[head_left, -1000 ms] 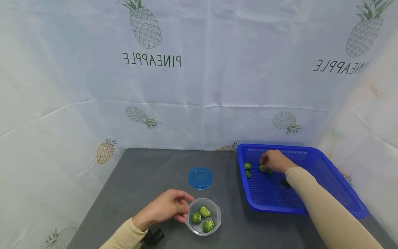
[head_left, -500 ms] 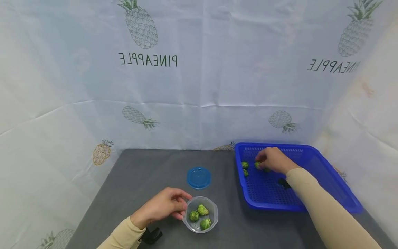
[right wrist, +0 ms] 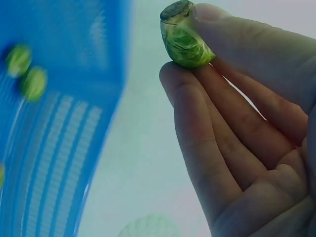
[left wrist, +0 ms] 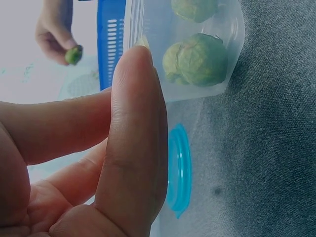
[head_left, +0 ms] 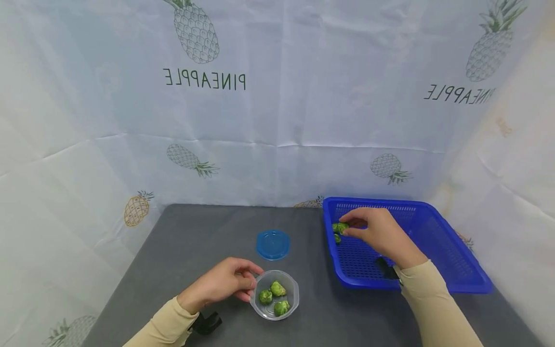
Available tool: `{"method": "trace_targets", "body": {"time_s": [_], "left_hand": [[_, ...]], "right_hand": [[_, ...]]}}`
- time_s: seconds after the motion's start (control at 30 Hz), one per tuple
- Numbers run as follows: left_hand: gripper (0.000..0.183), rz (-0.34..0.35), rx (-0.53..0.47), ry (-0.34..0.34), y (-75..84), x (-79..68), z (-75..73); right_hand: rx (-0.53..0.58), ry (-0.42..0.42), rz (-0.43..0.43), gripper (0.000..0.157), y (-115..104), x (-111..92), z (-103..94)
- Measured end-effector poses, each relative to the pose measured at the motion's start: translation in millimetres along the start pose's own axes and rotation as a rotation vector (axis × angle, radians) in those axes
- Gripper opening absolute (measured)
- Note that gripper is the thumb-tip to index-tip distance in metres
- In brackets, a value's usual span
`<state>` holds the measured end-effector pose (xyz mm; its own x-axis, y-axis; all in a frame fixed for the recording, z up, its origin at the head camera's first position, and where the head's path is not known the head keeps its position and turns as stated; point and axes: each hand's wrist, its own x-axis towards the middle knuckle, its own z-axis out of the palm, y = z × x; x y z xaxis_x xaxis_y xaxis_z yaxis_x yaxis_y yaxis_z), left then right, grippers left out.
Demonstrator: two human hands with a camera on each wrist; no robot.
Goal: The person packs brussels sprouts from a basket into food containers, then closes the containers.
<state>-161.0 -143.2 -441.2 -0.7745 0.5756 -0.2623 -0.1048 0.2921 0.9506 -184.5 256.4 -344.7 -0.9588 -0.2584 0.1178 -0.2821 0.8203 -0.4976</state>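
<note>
My right hand (head_left: 383, 236) pinches a Brussels sprout (right wrist: 185, 42) between thumb and fingertips. It is lifted above the left part of the blue basket (head_left: 360, 270). A few more sprouts (right wrist: 33, 84) lie in that basket, seen blurred in the right wrist view. My left hand (head_left: 221, 283) holds the left rim of a clear plastic container (head_left: 297, 291), thumb and fingers at its edge. Inside the container sit three Brussels sprouts (head_left: 277, 288). In the left wrist view the thumb (left wrist: 133, 113) overlaps the container's wall.
A round blue lid (head_left: 272, 245) lies on the grey table (head_left: 208, 236) behind the container. The basket stands at the back right. A white curtain (head_left: 269, 111) with pineapple prints surrounds the table at the back and sides.
My right hand has risen from the basket's floor with a sprout and moved left and nearer. My left hand stays at the container. The head view has shifted slightly.
</note>
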Motion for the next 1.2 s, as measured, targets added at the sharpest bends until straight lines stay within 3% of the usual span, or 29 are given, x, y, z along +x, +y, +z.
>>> {"method": "trace_targets", "body": {"time_s": [0.23, 0.53, 0.83, 1.2], "left_hand": [[0.032, 0.008, -0.001, 0.002, 0.8, -0.1, -1.0], [0.031, -0.009, 0.002, -0.007, 1.3, -0.1, -4.3], [0.031, -0.01, -0.007, 0.0, -0.1, -3.3, -2.5], [0.032, -0.01, -0.017, 0.009, 0.4, -3.4, -1.8]], "right_hand": [[0.065, -0.006, -0.132, 0.026, -44.6, -5.9, 37.5], [0.172, -0.153, -0.33, 0.026, -89.0, -9.8, 90.5], [0.235, -0.279, -0.364, 0.026, -102.0, -18.7, 123.6], [0.195, -0.289, -0.388, 0.024, -104.3, -17.9, 132.7]]}}
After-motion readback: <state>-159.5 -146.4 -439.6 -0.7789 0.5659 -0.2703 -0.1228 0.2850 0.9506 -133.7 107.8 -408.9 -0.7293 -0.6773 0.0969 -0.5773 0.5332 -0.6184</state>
